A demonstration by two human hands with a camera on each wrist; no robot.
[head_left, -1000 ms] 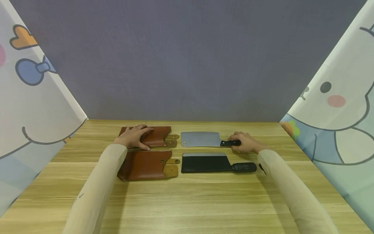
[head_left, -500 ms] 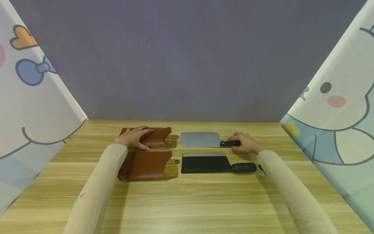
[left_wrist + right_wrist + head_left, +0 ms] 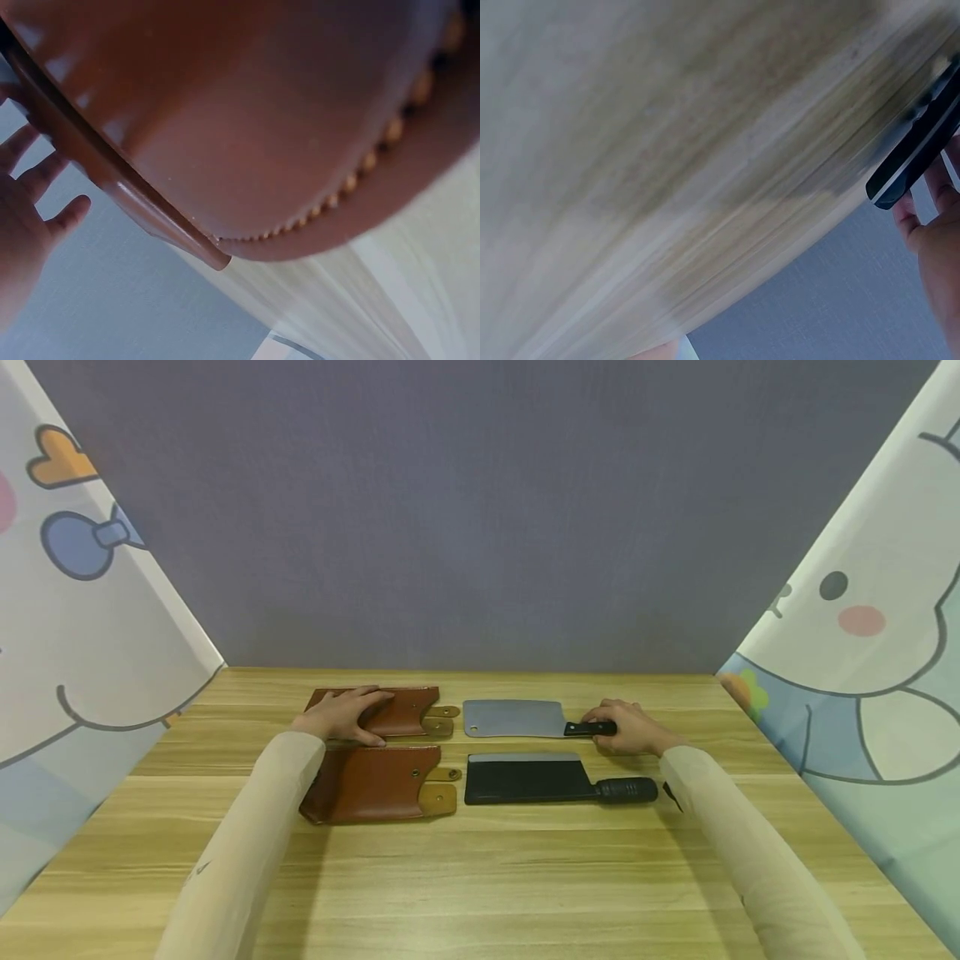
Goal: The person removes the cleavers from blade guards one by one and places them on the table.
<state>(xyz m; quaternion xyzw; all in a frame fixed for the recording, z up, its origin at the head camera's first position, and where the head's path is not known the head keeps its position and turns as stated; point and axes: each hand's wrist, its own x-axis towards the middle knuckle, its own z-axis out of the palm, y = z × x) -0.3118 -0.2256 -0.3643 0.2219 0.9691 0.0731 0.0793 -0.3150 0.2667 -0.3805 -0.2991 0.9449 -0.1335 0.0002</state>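
My left hand rests with spread fingers on the far brown leather sheath, its thumb toward the near side. Just in front lies a second brown sheath, snap straps pointing right. Stitched brown leather fills much of the left wrist view, the spread fingers beyond its edge. On the right, my right hand pinches the black handle of a silver cleaver, whose blade lies flat, pointing left to the far sheath. The handle shows in the right wrist view. Nearer lies a black-bladed cleaver.
All of it lies on a wood-grain table. A grey upright panel stands along the back edge, and cartoon-printed cloths flank both sides. Bare tabletop stretches in front of the near sheath and cleaver.
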